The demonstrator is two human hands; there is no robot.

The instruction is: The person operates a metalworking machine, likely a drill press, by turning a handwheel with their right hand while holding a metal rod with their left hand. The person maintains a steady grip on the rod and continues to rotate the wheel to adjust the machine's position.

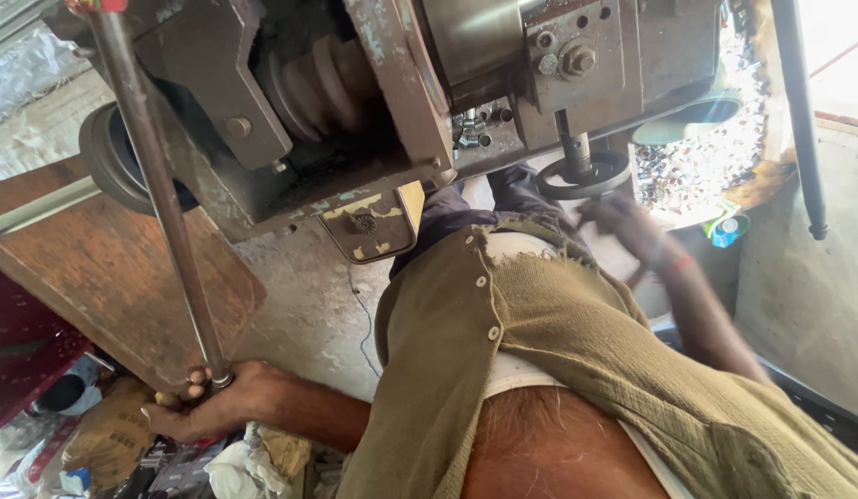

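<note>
Left hand (207, 407), at about 7 o'clock in the head view: fingers wrapped and pressed together around the lower end of a long steel rod (161, 199); thumb and fingertips close over the tip, so this reads as a firm full-hand clasp; the rod runs up and away toward 11 o'clock, where it meets the machine body (383, 102) near a red-capped end at the top edge; held at the far end, probably because that gives the most leverage on a long bar.

Right hand (623, 222), at about 2 o'clock: blurred by motion; it lies on or just beside the rim of a small dark handwheel (584, 176) on a short vertical spindle under the machine; whether the fingers are curled round the rim or merely resting on it I cannot tell; a red band shows at the wrist.

Outward from the grips: a stepped belt pulley (323, 88) sits inside the worn, paint-chipped grey-green housing at 12 o'clock; a bolted plate (577, 55) lies above the handwheel; a wooden board (115, 277) leans at 9 o'clock behind the rod; bags, cloth and small clutter (105, 444) lie just below the left hand; bright metal swarf (697, 157) is heaped at 2 o'clock beyond the handwheel; the person's olive shirt (558, 342), frayed at the collar, fills the lower middle.
</note>
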